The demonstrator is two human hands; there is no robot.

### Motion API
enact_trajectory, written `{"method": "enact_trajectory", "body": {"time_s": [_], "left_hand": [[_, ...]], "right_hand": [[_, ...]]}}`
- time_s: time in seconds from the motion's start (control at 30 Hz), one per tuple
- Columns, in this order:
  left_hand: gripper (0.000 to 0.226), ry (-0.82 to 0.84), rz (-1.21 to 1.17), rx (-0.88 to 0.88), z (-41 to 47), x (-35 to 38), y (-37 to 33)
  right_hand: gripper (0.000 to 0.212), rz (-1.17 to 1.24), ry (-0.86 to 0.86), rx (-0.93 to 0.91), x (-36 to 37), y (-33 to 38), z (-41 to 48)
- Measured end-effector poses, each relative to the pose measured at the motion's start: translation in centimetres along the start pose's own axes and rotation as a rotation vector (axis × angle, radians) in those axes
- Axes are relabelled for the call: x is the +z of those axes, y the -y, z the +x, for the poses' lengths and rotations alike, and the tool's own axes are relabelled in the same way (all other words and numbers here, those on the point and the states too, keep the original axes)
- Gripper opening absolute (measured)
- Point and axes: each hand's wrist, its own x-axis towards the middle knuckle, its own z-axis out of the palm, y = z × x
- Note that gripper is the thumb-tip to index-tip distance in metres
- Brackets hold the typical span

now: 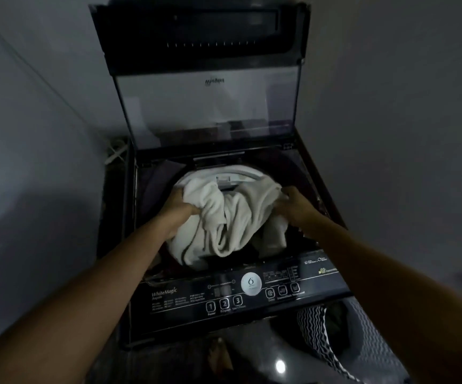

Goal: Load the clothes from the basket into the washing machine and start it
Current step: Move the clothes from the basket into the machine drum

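Observation:
A dark top-loading washing machine (152,189) stands before me with its glass lid (207,101) raised upright. A bundle of white cloth (232,217) fills the drum opening. My left hand (181,205) grips the bundle's left side and my right hand (293,202) grips its right side, both over the drum. The control panel (224,297) with numbered buttons runs along the machine's near edge. The basket (362,339) sits on the floor at the lower right, with a black-and-white zigzag-patterned cloth (314,331) hanging on its rim.
Grey walls close in on both sides of the machine. White cables (117,153) lie behind its left rear corner. The glossy dark floor (252,364) reflects a light spot in front of the machine. The room is dim.

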Motion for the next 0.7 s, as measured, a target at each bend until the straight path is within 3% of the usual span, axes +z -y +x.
{"method": "enact_trajectory", "body": {"time_s": [0.1,0.2,0.27,0.37,0.5,0.7], "left_hand": [[0.086,-0.029,0.199,-0.041,1.8,-0.4,1.4],[0.093,-0.108,0.488,0.06,3.3,0.5,1.6],[0.093,-0.072,0.737,0.109,3.8,1.6,1.8],[0.113,0.135,0.951,0.077,5.0,3.6,3.1],[0.142,0.304,1.051,-0.091,7.1,4.9,4.4],[0.159,0.354,0.949,-0.37,10.9,6.0,6.8]], "right_hand": [[0.066,-0.219,-0.046,-0.031,1.0,0.2,1.3],[0.069,-0.399,-0.043,-0.218,2.3,1.2,2.2],[0.072,-0.523,0.094,-0.315,3.5,1.5,2.5],[0.077,-0.673,0.383,-0.287,6.0,0.7,3.5],[0.083,-0.892,0.528,-0.192,8.4,-1.1,4.6],[0.092,-0.911,0.657,-0.035,9.6,-2.8,6.6]]}}
